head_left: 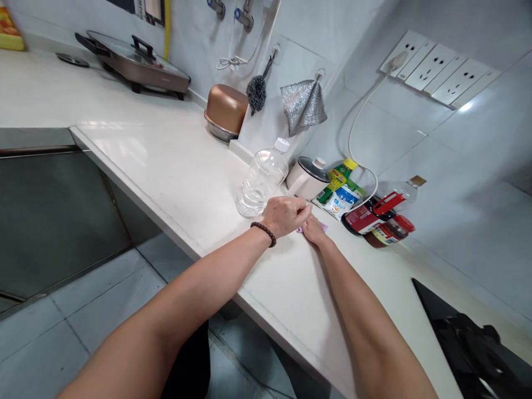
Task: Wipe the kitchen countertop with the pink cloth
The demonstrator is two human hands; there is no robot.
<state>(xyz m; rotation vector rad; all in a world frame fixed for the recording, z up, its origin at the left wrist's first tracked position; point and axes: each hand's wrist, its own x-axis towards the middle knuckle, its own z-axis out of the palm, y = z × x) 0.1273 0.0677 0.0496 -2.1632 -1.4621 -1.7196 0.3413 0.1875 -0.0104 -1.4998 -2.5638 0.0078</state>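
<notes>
My left hand [286, 215], with a dark beaded bracelet at the wrist, is closed in a fist above the counter. Whatever it may hold is too small to make out. Just beside it, my right hand [314, 229] presses down on a pink cloth [325, 226], most of it hidden under the fingers. Behind the left hand stands a clear plastic bottle [262, 183] with a white cap. A pale small pot [305, 180] with a dark lid sits beyond both hands, next to a blue-and-white packet [342, 200].
A green bottle [338, 178] with a yellow cap, a dark bottle [363, 215] and a red-lidded jar [388, 231] line the wall. An electric pan [137, 64] and a copper-coloured pot [226, 106] stand farther left. A black cooktop [465, 338] lies at right.
</notes>
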